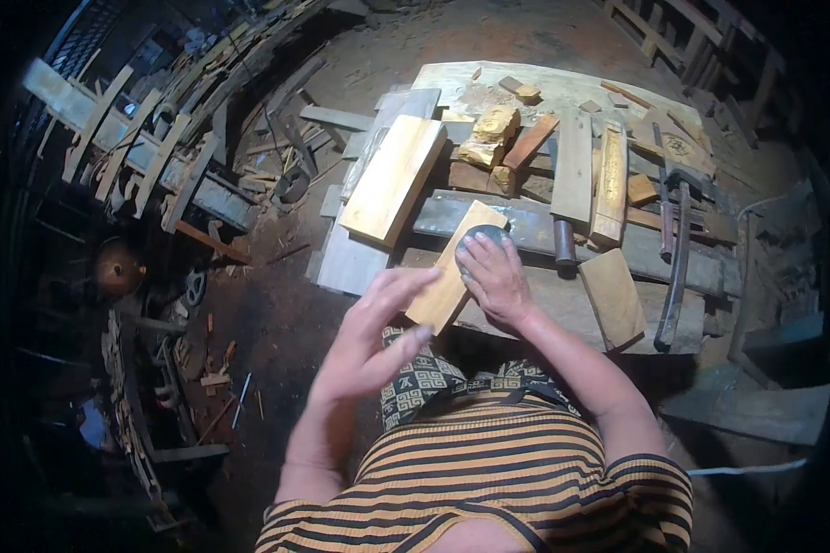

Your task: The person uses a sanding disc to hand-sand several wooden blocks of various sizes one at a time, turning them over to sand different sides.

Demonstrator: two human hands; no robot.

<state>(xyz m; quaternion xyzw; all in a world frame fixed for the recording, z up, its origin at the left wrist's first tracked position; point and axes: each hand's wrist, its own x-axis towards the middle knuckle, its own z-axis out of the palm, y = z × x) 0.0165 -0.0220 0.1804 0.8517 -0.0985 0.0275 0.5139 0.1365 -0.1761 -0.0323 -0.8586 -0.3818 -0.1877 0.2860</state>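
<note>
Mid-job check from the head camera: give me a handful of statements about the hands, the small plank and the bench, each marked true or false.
1. The right hand presses a dark rounded object onto the small plank. True.
2. The left hand is closed around a hammer. False: it is open, fingers spread, holding nothing, beside the plank's near end.
3. The small plank lies flat in the middle of the floor. False: it rests on the bench, with its near end sticking out past the bench's edge.
4. A larger pale board lies on the bench, left of the small plank. True.
5. The person wears a plain white shirt. False: the shirt is striped orange and dark.
</note>
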